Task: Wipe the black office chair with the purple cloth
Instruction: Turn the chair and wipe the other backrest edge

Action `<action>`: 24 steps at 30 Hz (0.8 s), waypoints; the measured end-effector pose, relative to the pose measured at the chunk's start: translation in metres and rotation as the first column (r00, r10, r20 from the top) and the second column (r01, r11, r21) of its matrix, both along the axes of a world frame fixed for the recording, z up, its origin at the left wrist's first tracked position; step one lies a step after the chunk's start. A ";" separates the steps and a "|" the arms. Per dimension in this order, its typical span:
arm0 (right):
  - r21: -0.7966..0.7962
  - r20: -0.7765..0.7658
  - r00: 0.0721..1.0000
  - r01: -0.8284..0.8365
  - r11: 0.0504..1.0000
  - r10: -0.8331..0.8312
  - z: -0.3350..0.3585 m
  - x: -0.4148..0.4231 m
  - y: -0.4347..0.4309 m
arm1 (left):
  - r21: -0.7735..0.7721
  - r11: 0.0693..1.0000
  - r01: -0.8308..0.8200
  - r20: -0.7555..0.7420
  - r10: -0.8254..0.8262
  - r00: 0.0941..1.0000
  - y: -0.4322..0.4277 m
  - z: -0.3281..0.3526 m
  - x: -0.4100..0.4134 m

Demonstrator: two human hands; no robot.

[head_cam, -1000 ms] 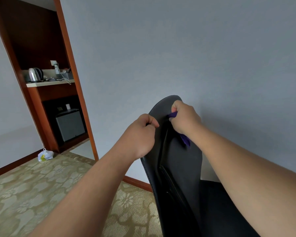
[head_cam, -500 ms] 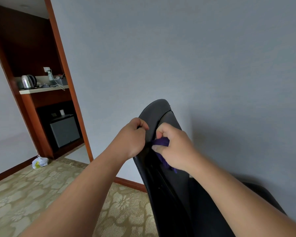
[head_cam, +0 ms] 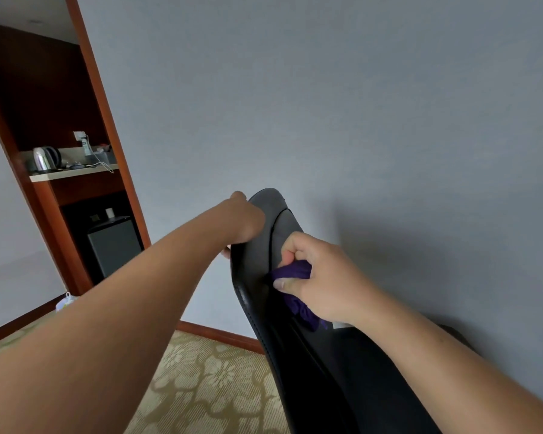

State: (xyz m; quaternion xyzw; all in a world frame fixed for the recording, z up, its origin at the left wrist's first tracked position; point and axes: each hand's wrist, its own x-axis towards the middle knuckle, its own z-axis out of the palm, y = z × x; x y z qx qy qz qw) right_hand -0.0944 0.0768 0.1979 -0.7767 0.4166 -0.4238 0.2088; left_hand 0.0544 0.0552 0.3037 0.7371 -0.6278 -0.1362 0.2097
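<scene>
The black office chair (head_cam: pixel 254 264) shows its tall backrest edge-on, rising from the lower right to the frame's middle. My left hand (head_cam: pixel 245 219) grips the backrest's left edge near the top, fingers wrapped behind it. My right hand (head_cam: pixel 320 278) is closed on the bunched purple cloth (head_cam: pixel 292 272) and presses it against the backrest's inner face, below the top. Part of the cloth hangs out under my palm. The seat and base are out of sight.
A grey wall stands close behind the chair. At the left is a wooden alcove (head_cam: pixel 107 126) with a kettle (head_cam: pixel 46 158) on a shelf and a small black fridge (head_cam: pixel 113 245) below. Patterned carpet (head_cam: pixel 207 380) covers the floor; a white bag (head_cam: pixel 65 302) lies by the skirting.
My right hand has slid the cloth down from the top of the backrest to lower on its face. My left hand shifted from pinching the edge to gripping higher, near the top.
</scene>
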 end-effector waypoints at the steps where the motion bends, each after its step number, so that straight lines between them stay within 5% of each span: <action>1: -0.011 0.010 1.000 0.015 1.000 -0.015 -0.001 0.003 -0.001 | 0.010 1.000 -0.013 0.057 0.013 0.998 -0.006 0.002 -0.002; 8: -0.070 0.117 0.987 0.122 0.990 -0.114 -0.011 0.026 -0.039 | 0.035 0.999 0.014 0.372 -0.026 0.928 -0.052 -0.008 -0.003; 15: -0.138 0.140 0.963 0.248 0.959 -0.229 -0.011 0.047 -0.108 | -0.029 0.995 0.093 0.389 -0.074 0.918 -0.070 -0.011 0.011; 24: -0.033 0.207 0.900 0.398 0.917 -0.384 -0.003 0.047 -0.211 | -0.084 0.990 0.110 0.411 -0.067 0.909 -0.093 -0.016 0.023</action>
